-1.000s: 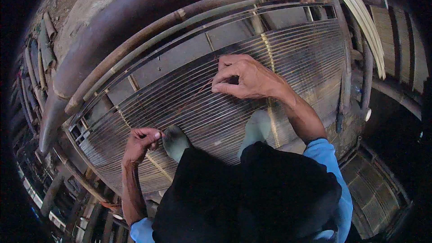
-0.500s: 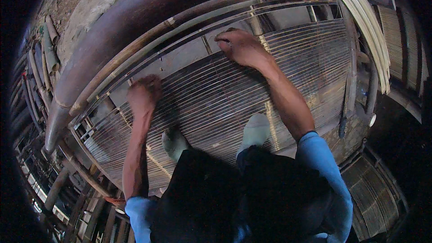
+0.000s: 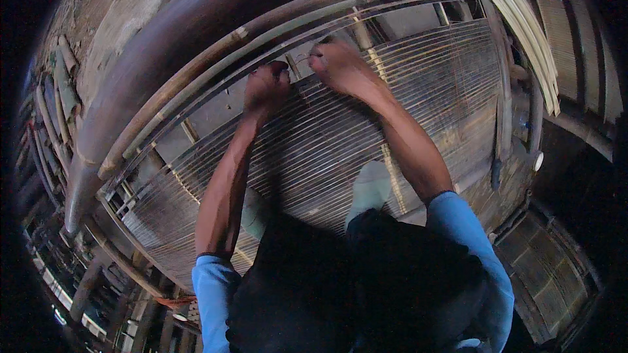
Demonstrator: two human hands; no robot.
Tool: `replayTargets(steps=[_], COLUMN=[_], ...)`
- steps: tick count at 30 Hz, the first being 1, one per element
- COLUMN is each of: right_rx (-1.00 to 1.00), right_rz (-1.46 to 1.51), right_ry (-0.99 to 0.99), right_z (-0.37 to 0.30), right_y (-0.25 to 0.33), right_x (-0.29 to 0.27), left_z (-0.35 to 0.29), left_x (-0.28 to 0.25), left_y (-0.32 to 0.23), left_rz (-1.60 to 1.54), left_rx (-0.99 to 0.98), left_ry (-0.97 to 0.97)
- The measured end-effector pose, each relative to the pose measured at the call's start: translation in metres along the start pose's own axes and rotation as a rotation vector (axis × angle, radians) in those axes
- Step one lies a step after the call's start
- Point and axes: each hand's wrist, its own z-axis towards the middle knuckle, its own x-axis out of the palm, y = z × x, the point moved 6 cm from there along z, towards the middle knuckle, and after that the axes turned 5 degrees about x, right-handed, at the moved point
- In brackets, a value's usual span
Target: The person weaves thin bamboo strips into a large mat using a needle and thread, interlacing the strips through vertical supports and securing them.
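The slatted panel [image 3: 314,157], a wide sheet of thin parallel strips inside a frame, lies stretched out in front of the person, filling the middle of the view; paler, yellowish bands [image 3: 377,62] run crosswise over it; at its far edge work both bare hands, near each other but apart; the left hand [image 3: 267,88] has its fingers curled inward, and from here I cannot tell whether they pinch anything; the right hand [image 3: 343,65] is blurred, its fingers bent too, and I cannot tell what they grip; both forearms reach over the strips from blue sleeves [image 3: 461,222]; two feet in pale greenish coverings [image 3: 368,189] show against the near part of the panel, below dark trousers [image 3: 294,294]; beyond the far edge curve a thinner bamboo pole [image 3: 261,23] and a thick dark pole [image 3: 196,33]; a bundle of pale strips [image 3: 523,33] hangs at the upper right; another slatted panel [image 3: 543,274] sits lower right; bamboo pieces [image 3: 62,85] lie heaped at the left.
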Motion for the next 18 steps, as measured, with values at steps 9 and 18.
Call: replayTargets(steps=[9, 18], right_rx=[-0.575, -0.106], right_rz=[0.745, 0.189], right_ry=[0.316, -0.074], right_z=[-0.143, -0.027], right_y=[0.078, -0.004], right_x=[-0.119, -0.037], left_z=[-0.074, -0.196], left_x=[-0.059, -0.062], left_y=[-0.113, -0.046], left_rz=[-0.087, -0.873], left_rx=[0.565, -0.174], left_ry=[-0.110, -0.111])
